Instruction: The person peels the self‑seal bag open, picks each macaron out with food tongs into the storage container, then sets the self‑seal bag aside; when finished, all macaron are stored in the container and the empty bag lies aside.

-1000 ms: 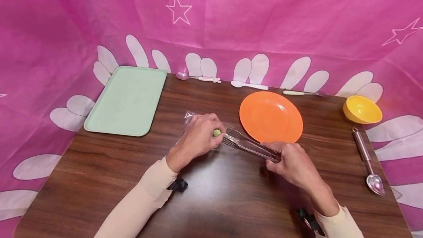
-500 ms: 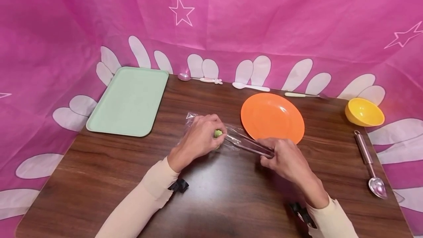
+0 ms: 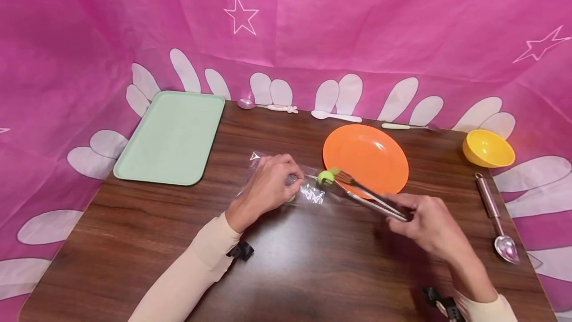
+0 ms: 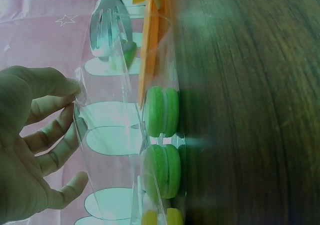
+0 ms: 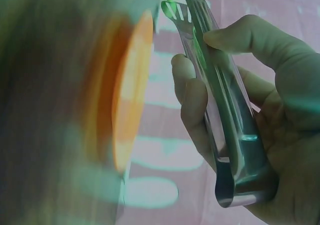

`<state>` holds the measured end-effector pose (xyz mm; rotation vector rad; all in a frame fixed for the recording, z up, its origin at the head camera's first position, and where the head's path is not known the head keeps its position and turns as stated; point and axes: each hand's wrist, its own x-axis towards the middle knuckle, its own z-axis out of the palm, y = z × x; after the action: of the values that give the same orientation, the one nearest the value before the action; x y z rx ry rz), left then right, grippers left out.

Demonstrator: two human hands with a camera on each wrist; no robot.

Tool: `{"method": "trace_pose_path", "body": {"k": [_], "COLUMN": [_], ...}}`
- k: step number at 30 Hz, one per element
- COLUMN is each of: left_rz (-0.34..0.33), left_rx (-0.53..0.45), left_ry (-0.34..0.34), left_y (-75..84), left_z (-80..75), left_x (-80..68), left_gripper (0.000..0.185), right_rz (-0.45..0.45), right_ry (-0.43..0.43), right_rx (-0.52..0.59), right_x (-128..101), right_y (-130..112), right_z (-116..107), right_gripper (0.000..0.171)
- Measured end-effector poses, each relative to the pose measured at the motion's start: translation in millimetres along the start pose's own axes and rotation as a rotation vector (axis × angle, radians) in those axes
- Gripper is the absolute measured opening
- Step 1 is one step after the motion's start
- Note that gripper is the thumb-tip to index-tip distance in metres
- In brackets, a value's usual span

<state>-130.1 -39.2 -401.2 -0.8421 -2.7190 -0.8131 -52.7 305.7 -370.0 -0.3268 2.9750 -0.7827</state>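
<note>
1. The wooden table (image 3: 134,222) carries an orange plate (image 3: 371,153) right of centre, with a green tray (image 3: 172,135) far left.
2. The clear plastic bag (image 3: 308,190) lies left of the plate, its mouth facing right; the left-wrist view shows green macarons (image 4: 161,111) inside it.
3. The left hand (image 3: 265,185) pinches the bag's film and holds it on the table.
4. The right hand (image 3: 431,225) squeezes the metal tongs (image 3: 371,197), whose long axis runs from near right up to far left.
5. The tong tips hold one green macaron (image 3: 325,177), lifted just outside the bag's mouth, beside the plate's near-left rim; the right hand is the one nearer the plate.
</note>
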Motion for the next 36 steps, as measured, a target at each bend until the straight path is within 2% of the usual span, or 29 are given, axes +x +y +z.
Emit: {"method": "trace_pose_path", "body": {"k": [7,11,14,20,36], "left_rz": [-0.020,-0.024,-0.021,-0.017,-0.021], "left_rx": [-0.005,-0.010,-0.016,-0.022,-0.012], "left_ry": [-0.004,-0.006,0.002,0.009,-0.004], "left_y": [-1.0,-0.7,-0.7,-0.6,0.9], "left_z": [0.3,-0.2,-0.4,-0.7,-1.6], "left_x": [-1.2,-2.0,-2.0,-2.7,-1.5], "left_gripper": [0.006,0.005,0.005,0.005,0.005], "right_rz": [0.119,0.174,0.238,0.328,0.338], "right_ry": [0.095,0.196,0.235,0.200,0.195], "right_rx": [-0.105,-0.149,-0.147,-0.119,-0.121], "right_x": [14.3,26.7,34.5,45.6,49.4], "right_y": [34.3,50.7,61.1,71.2,69.5], "right_z": [-24.9,-25.2,-22.0,-14.0,-8.9], "right_gripper": [0.052,0.052,0.052,0.054,0.056]}}
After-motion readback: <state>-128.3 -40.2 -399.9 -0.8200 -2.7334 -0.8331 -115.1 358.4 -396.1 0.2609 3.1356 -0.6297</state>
